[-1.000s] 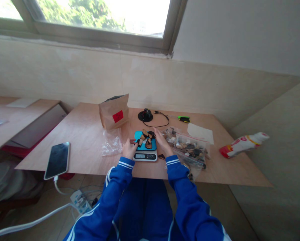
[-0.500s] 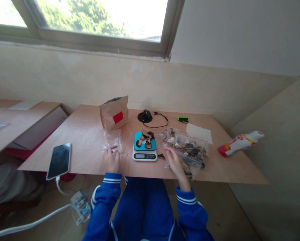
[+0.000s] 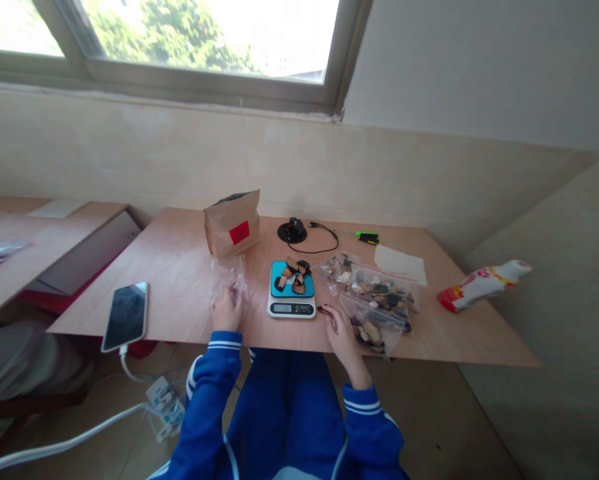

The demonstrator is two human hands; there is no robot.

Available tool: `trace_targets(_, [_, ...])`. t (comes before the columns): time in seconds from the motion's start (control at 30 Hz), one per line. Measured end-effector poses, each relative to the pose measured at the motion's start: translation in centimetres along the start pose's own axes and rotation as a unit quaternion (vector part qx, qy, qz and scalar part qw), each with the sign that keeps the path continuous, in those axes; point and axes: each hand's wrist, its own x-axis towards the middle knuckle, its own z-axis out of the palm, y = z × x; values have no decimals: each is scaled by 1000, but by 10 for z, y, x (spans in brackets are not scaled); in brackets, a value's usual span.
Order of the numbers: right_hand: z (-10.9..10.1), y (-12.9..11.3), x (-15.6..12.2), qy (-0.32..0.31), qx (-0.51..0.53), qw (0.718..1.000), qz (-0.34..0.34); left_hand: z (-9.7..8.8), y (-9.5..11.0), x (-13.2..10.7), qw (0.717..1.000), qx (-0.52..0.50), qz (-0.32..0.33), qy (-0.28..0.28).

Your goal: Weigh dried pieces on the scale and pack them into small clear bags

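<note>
A small digital scale (image 3: 292, 307) with a teal top stands near the table's front edge, carrying several brown and black pieces (image 3: 293, 277). My left hand (image 3: 227, 308) rests on an empty clear plastic bag (image 3: 228, 280) left of the scale, fingers curled on its lower edge. My right hand (image 3: 340, 328) lies at the table's front edge, touching the near corner of a clear zip bag (image 3: 374, 300) full of brown, black and pale pieces. One dark loose piece (image 3: 323, 310) lies between the scale and my right hand.
A brown paper bag (image 3: 232, 223) with a red label stands behind the empty bag. A phone (image 3: 125, 315) on a white cable lies at the left. A black round gadget (image 3: 292, 231) with a cord, a green pen (image 3: 367, 236), white paper (image 3: 398, 261) and a tipped bottle (image 3: 482, 283) lie farther off.
Both hands left the scale: the left went to the empty clear bag, the right drew back to the near corner of the filled bag. The pieces stay on the scale.
</note>
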Motion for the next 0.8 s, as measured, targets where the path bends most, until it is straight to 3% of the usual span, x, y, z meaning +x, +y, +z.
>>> trace_targets(0.23, [13, 30, -4, -13, -158, 986, -54, -9, 2, -14, 992, 107, -53, 30])
trace_targets(0.37, [13, 31, 7, -16, -191, 979, -67, -12, -5, -22, 994, 99, -46, 29])
trace_targets(0.47, [9, 16, 16, -10, -182, 981, -71, -12, -13, -23, 996, 60, -41, 59])
trace_targets(0.6, [3, -17, 28, -4, -140, 988, -60, -13, -18, -24, 990, -4, -19, 142])
trace_targets(0.7, [3, -42, 35, -9, -70, 996, -60, -20, -9, -28, 980, -55, 11, 193])
trace_targets(0.8, [14, -69, 33, -40, 26, 998, -37, -29, 11, -37, 973, -101, 35, 203])
